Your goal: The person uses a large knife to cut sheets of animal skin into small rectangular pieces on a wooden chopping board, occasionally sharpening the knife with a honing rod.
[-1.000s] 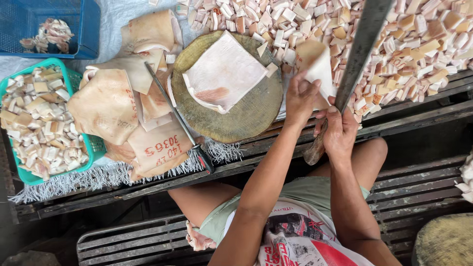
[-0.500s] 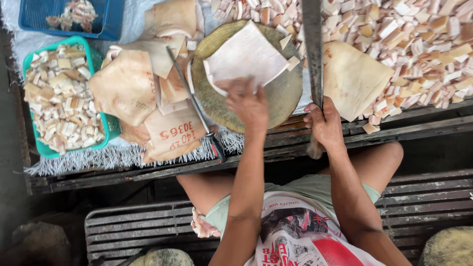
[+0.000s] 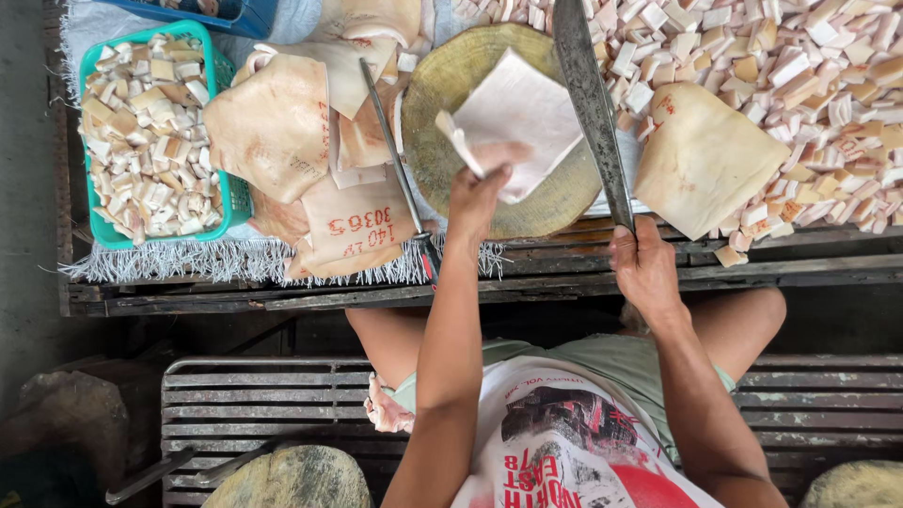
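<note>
Left hand (image 3: pixel 480 193) pins the white slab (image 3: pixel 522 122) on the round block (image 3: pixel 499 132); right hand (image 3: pixel 644 268) is clamped on the cleaver (image 3: pixel 591 103) handle. We should curl our fingertips back and cut straight down.

A flat slab (image 3: pixel 522 118) is lying on the round chopping block (image 3: pixel 442 150) at the middle of the surface (image 3: pixel 564 273). A knife (image 3: pixel 591 103) is lying across the block's right edge. Left of the block, a steel rod (image 3: pixel 395 160) is resting on stacked sheets (image 3: pixel 282 122), with a basket (image 3: pixel 94 235) of cubes farther left. To the right, another sheet (image 3: pixel 705 160) is lying on a heap of cubes (image 3: pixel 809 85).
</note>
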